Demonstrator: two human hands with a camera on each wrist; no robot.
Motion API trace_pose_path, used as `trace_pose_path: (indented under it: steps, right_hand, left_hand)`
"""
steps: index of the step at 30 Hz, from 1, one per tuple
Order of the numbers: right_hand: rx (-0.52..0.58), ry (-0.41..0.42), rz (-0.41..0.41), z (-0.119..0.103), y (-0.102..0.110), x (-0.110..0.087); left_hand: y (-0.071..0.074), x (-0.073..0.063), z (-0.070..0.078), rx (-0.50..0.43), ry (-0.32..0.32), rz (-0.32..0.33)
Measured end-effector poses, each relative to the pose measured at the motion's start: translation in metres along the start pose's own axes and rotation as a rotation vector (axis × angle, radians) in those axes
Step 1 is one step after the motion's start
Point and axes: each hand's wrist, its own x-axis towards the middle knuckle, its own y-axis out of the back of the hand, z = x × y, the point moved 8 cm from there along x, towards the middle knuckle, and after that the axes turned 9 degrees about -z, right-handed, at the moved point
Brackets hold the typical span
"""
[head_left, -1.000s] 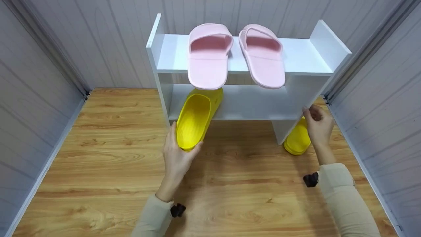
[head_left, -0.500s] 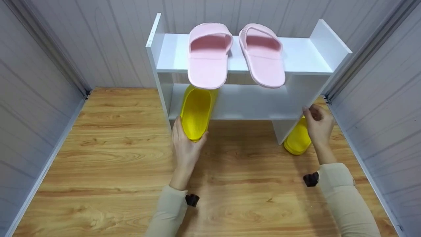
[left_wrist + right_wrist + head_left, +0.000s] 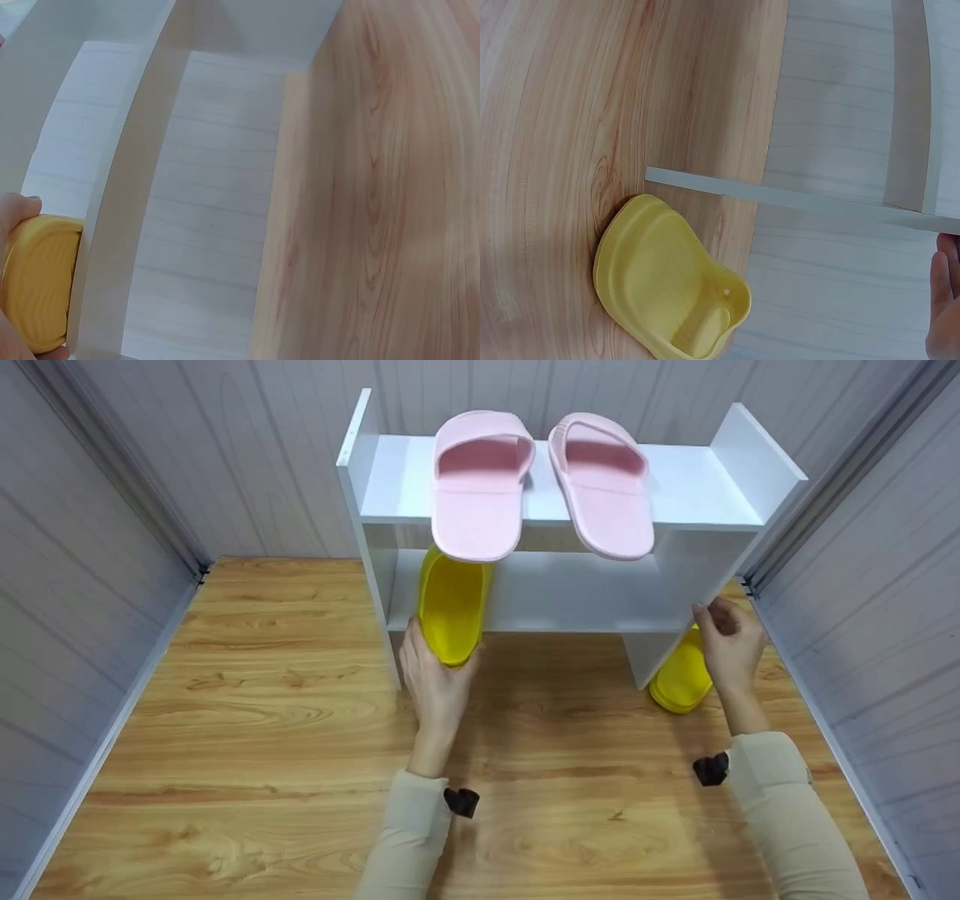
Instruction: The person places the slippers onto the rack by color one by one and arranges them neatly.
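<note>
My left hand point(image 3: 436, 675) grips a yellow clog point(image 3: 452, 611) round its heel end. The clog's toe reaches over the left part of the middle shelf of a white shoe rack point(image 3: 577, 592), partly hidden under a pink slipper. In the left wrist view, fingers hold the heel of the yellow clog point(image 3: 41, 281) beside the shelf edge. With curled fingers and thumb, my right hand point(image 3: 731, 645) holds the front edge of the rack's right side panel. Below it, another yellow clog point(image 3: 667, 285) lies on the floor outside that panel, partly covered by the hand in the head view.
Two pink slippers point(image 3: 478, 517) point(image 3: 611, 514) sit on the top shelf, their heels overhanging the front edge. Wood-patterned floor point(image 3: 247, 720) spreads around the rack. Panelled walls point(image 3: 97, 547) enclose it at the back and both sides.
My left hand has pushed the yellow clog forward and slightly right, deeper over the middle shelf under the pink slipper. The right hand has stayed at the side panel.
</note>
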Motion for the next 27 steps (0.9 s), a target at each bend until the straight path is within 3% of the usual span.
trace_pose_path:
  steps: [6,16,27]
  right_hand:
    - [0.014,0.0,-0.001,-0.013,0.0,-0.004]
    - [-0.005,-0.016,0.005,0.02,-0.001,0.005]
    - [0.008,-0.046,0.0,0.023,-0.001,0.005]
  left_hand:
    - [-0.001,0.001,0.002,0.015,-0.025,0.055]
    - [-0.006,-0.002,-0.002,-0.006,0.046,0.062]
    - [-0.006,-0.007,-0.001,-0.019,0.05,0.063]
